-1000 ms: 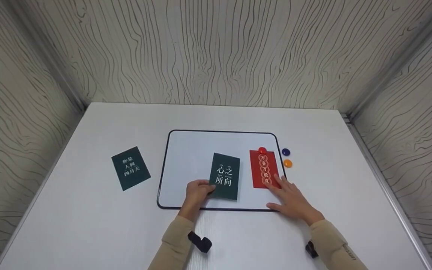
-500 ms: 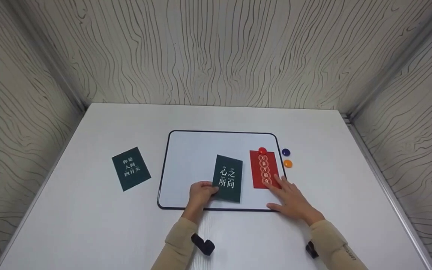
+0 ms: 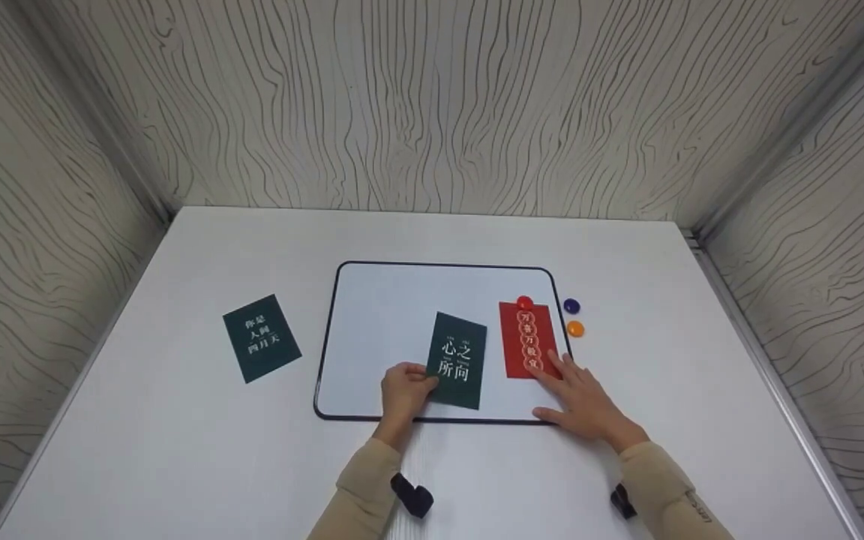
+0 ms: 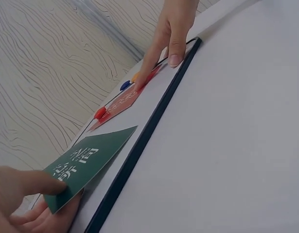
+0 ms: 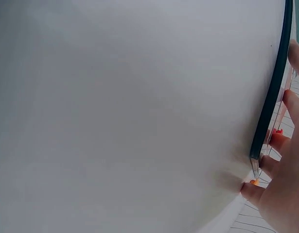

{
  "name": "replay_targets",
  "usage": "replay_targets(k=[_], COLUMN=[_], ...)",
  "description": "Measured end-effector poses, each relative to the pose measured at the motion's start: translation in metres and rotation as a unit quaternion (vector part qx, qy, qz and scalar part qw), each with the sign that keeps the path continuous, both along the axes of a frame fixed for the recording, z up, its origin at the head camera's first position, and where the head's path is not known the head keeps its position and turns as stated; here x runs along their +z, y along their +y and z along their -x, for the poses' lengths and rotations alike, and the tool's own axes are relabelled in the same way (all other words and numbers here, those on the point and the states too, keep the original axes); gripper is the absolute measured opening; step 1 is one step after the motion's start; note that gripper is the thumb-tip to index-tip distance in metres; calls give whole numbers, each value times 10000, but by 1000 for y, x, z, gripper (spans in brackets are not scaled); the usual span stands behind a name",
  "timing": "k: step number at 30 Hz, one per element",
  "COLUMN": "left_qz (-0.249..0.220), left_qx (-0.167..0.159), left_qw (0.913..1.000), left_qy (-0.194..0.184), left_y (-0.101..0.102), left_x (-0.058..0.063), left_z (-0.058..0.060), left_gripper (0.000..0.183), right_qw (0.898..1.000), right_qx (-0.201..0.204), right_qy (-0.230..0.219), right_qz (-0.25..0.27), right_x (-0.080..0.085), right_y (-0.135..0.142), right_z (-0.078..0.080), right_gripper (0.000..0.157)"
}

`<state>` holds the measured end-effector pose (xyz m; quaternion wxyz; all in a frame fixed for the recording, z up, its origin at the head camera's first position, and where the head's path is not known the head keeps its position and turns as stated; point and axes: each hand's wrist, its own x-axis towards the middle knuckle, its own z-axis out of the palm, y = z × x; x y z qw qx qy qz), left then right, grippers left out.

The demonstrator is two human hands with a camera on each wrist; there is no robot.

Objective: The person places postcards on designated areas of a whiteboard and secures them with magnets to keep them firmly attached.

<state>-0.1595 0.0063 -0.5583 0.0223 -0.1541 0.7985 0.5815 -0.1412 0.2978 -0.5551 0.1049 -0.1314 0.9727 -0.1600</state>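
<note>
In the head view, the left grip (image 3: 408, 388) pinches the lower left edge of a green card (image 3: 458, 364), which extends right of it over a whiteboard (image 3: 376, 315). The right grip (image 3: 582, 397) is spread, with 2 fingers at the lower end of a red card (image 3: 528, 341). Beyond that grip, 1 red disc (image 3: 525, 303) sits at the red card's far edge; 1 blue disc (image 3: 571, 306) and 1 orange disc (image 3: 575, 328) lie on the bench (image 3: 177, 457), just outside the whiteboard. A 2nd green card (image 3: 262, 339) lies well left of the left grip.

In the left wrist view, the left grip's thumb presses on top of the held card, with fingers beneath; the card tilts, its near edge raised off the whiteboard. Farther off, the right grip reaches down to the red card, its thumb near the dark rim (image 4: 144, 136).

In the right wrist view, the right grip's fingers stand apart beside that rim. A sliver of green shows past its thumb.
</note>
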Motion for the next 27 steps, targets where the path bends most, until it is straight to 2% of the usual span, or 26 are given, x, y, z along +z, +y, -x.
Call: replay_targets(k=[3, 8, 21, 27], left_qz=[302, 689, 1533, 1604], left_qx=[-6, -107, -292, -393], left_qw=[9992, 9967, 9870, 9858], left_qy=[258, 419, 374, 302], left_y=[1, 2, 1, 4], left_x=[0, 4, 12, 12], left_z=[-1, -4, -9, -11], left_gripper=[15, 13, 13, 15], right_qw=[10000, 9999, 9999, 9999], right_qx=[-36, -75, -54, -47], right_qy=[-65, -136, -104, -102], right_qz=[6, 10, 6, 10], right_x=[0, 0, 0, -1], right_y=[0, 0, 0, 0], right_z=[0, 0, 1, 1], right_gripper=[73, 73, 73, 72])
